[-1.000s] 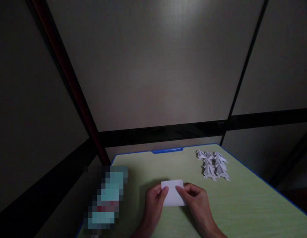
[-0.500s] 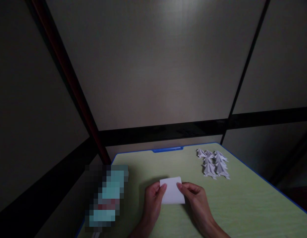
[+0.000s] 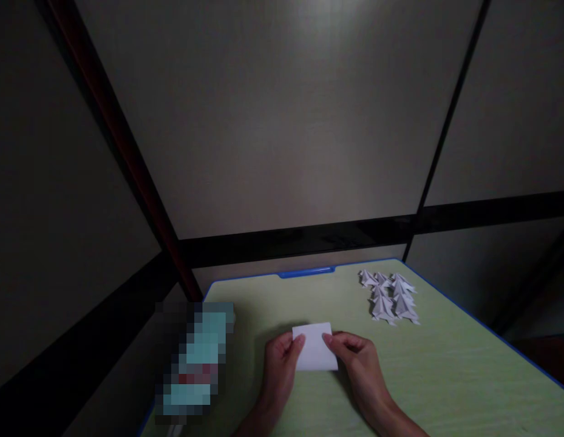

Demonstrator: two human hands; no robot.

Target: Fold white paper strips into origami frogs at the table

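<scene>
Filling the upper frame, a panelled wall (image 3: 286,121) is rising behind a blue-edged green table (image 3: 445,370).
A pixelated teal object (image 3: 202,358) is occupying the lower left. At lower centre, the right hand (image 3: 360,361) and the left hand (image 3: 279,364) are clamping opposite sides of a white paper (image 3: 315,352). Small folded white figures (image 3: 404,305) are clustering tightly on the table, right of centre.

The white paper (image 3: 314,352) hides bits of the left hand (image 3: 280,364) and right hand (image 3: 361,367). The blue-green thing (image 3: 200,352) is blurry — all squares.
</scene>
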